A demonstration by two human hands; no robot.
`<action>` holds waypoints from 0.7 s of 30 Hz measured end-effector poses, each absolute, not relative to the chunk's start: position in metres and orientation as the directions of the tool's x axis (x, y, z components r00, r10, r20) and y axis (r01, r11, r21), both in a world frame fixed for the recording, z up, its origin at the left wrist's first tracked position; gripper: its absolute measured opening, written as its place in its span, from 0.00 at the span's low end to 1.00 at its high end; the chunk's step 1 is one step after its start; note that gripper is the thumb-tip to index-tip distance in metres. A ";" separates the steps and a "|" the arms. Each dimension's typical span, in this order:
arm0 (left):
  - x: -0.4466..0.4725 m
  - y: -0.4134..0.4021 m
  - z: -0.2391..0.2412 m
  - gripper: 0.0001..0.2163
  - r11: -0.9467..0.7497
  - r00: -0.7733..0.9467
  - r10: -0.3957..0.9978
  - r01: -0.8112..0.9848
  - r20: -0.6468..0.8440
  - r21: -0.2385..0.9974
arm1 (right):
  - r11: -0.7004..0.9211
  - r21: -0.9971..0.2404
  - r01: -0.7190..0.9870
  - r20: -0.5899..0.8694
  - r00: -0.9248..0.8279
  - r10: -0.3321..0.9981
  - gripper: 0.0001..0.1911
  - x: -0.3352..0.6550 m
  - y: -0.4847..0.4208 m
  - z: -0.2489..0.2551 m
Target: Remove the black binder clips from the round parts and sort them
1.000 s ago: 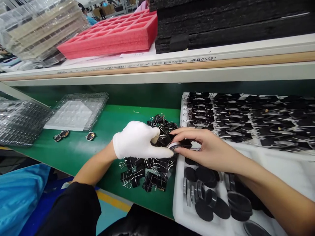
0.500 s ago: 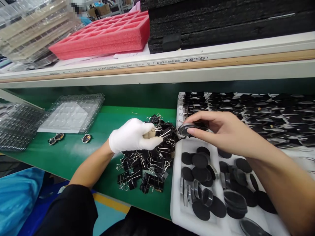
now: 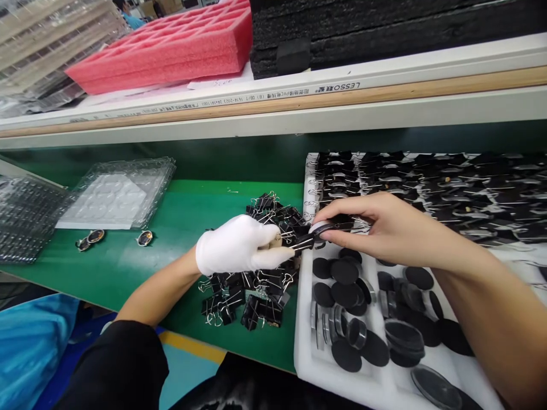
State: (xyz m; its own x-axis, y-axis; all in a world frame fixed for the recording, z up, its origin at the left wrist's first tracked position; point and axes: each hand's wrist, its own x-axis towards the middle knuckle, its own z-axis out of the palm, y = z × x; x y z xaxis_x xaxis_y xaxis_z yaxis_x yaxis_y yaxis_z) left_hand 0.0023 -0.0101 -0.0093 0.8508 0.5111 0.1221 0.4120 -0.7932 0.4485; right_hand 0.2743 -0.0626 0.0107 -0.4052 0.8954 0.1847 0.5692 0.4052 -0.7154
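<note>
My left hand (image 3: 243,245), in a white glove with bare fingertips, is closed on the wire handles of a black binder clip (image 3: 304,242). The clip's jaw end meets a small round black part (image 3: 322,228) with a pale top. My bare right hand (image 3: 376,228) pinches that round part between thumb and fingers, over the edge of the white foam tray (image 3: 301,341). Whether the clip's jaws are around the part's rim or only against it, I cannot tell. Under and beside my left hand lies a heap of black binder clips (image 3: 260,310) with silver handles.
Black discs (image 3: 345,272) and clear-rimmed round pieces lie in the tray's near compartments. Rows of clipped parts (image 3: 453,193) fill the back right. Small round pieces (image 3: 145,238) and clear plastic trays (image 3: 158,188) are at left. A shelf edge (image 3: 256,122) crosses above, bearing pink foam (image 3: 171,62).
My left hand has moved right with the binder clip, bringing it to the round part. My right hand has tilted the part nearly edge-on. The camera view has shifted slightly.
</note>
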 end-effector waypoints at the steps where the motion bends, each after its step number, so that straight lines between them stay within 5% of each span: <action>1: 0.002 -0.011 -0.009 0.17 -0.791 0.849 0.514 0.416 0.119 0.449 | 0.416 -0.703 0.576 0.200 -0.401 0.894 0.11 0.273 -0.063 0.010; 9: 0.002 -0.010 -0.002 0.17 -0.705 0.842 0.539 0.430 0.031 0.565 | 0.561 -0.618 0.550 0.353 -0.444 0.824 0.09 0.267 -0.063 0.005; 13: 0.005 -0.012 0.008 0.27 -0.360 0.740 0.671 0.384 -0.050 0.850 | 0.706 -0.455 0.543 0.515 -0.487 0.706 0.09 0.261 -0.067 0.000; 15: 0.006 -0.015 0.014 0.26 -0.216 0.688 0.715 0.390 -0.127 0.895 | 0.734 -0.390 0.556 0.539 -0.509 0.671 0.11 0.258 -0.070 -0.002; 18: 0.007 -0.019 0.020 0.21 -0.259 0.646 0.758 0.420 -0.086 0.870 | 0.722 -0.356 0.592 0.586 -0.461 0.667 0.13 0.256 -0.074 -0.001; 21: 0.005 -0.021 0.017 0.17 -0.444 0.589 0.803 0.498 0.085 0.745 | 0.620 -0.502 0.603 0.542 -0.339 0.769 0.38 0.256 -0.074 0.004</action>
State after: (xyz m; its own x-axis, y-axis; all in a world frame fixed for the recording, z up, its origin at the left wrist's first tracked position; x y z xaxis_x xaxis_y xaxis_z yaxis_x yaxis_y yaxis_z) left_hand 0.0052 -0.0206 0.0169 0.5894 0.8034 0.0847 0.4976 -0.4436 0.7454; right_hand 0.2564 -0.0737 0.0041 -0.3387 0.7688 0.5425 0.6028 0.6200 -0.5022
